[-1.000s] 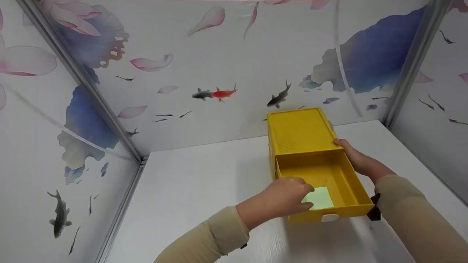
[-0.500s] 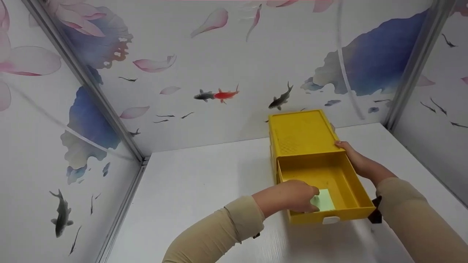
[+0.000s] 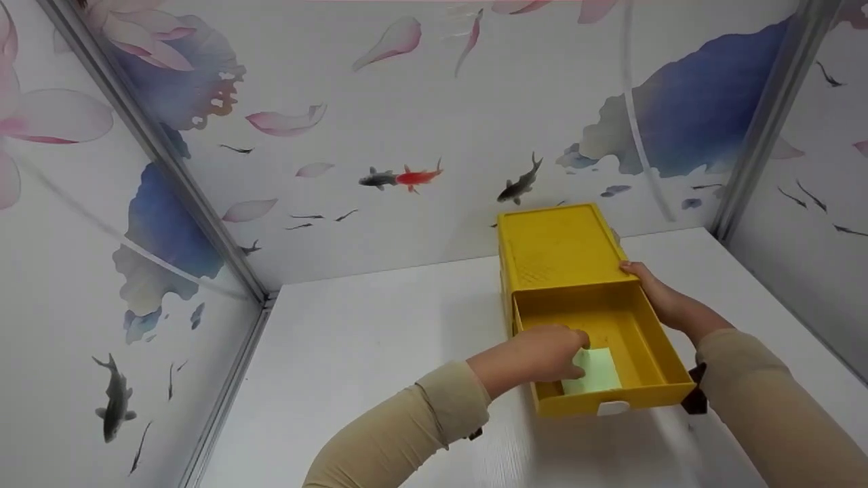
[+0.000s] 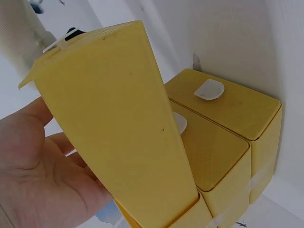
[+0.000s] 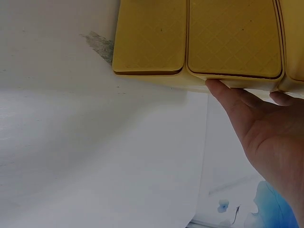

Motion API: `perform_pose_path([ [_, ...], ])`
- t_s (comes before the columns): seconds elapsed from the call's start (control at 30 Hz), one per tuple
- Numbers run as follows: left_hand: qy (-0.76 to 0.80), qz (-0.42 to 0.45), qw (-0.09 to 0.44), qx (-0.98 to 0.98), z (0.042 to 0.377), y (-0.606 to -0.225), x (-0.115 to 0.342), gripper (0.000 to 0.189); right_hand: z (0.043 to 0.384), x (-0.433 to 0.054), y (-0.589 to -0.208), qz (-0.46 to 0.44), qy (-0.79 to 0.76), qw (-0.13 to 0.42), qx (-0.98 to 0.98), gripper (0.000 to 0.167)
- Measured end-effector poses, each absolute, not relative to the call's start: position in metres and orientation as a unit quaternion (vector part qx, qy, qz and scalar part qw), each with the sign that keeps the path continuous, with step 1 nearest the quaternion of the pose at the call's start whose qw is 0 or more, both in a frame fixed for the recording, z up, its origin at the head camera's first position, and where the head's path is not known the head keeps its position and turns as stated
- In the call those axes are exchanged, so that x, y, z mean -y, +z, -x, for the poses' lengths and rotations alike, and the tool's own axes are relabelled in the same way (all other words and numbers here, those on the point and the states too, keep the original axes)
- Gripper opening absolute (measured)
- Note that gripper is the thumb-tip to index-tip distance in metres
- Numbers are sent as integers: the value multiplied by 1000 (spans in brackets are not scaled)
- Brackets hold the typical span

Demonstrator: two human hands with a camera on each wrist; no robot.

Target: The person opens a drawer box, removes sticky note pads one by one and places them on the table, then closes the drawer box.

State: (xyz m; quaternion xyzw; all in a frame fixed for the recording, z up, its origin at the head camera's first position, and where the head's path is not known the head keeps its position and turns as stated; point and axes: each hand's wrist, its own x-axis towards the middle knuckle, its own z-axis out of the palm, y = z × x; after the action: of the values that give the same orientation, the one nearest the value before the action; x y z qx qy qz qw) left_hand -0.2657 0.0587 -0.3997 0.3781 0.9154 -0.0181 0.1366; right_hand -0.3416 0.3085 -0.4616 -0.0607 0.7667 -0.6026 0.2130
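Note:
A yellow drawer unit stands against the back wall, its top drawer pulled out. A pale green square note lies flat in the front left part of that drawer. My left hand reaches over the drawer's left wall, thumb and index finger apart at the note's left edge. In the left wrist view the drawer's side hides most of the fingertips. My right hand rests against the unit's right side, a fingertip at its top edge. In the right wrist view its extended fingers touch that side.
Below the open drawer sit two closed drawers, one in the middle and one lower, with white tabs. A white tabletop spreads left of the unit. Patterned wall panels and grey metal posts enclose it.
My left hand moved right over the note, then slightly back up and left, uncovering more of it. The note stays in place. My right hand and the drawer have not visibly moved.

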Motion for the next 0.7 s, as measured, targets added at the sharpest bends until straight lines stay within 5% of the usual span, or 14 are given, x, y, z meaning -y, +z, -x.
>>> perform_pose_path([
  [0.7,25,-364,142,-920,257,-395,-52,41,341,-308,-462,50,-604,213,-766,82],
])
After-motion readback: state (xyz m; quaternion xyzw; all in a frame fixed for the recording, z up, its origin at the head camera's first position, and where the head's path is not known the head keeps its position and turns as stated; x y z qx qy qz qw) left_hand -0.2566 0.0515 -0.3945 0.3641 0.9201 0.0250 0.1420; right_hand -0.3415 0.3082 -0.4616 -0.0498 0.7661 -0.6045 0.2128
